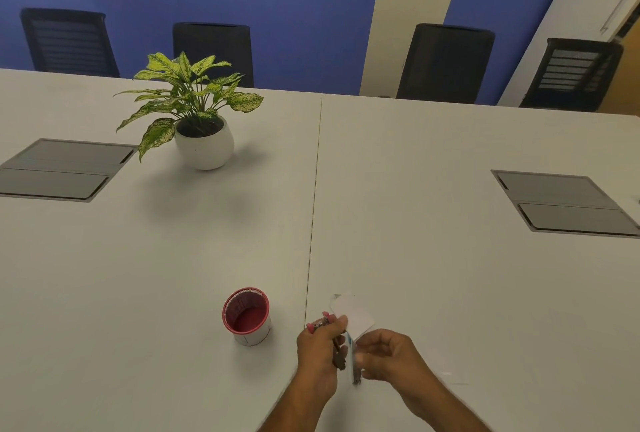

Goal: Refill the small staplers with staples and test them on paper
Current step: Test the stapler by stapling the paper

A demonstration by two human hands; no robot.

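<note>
- My left hand (320,345) grips one pink stapler (320,322)
- My right hand (388,355) pinches one paper (353,314)
- One red cup (246,315) near the table's (173,258) front edge
- One plant (194,102), four chairs (445,61)

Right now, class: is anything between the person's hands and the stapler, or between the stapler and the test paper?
Nothing visible. The left hand already grips the pink stapler, and the right hand holds the white paper right beside it. The red cup stands clear, to the left.
</note>
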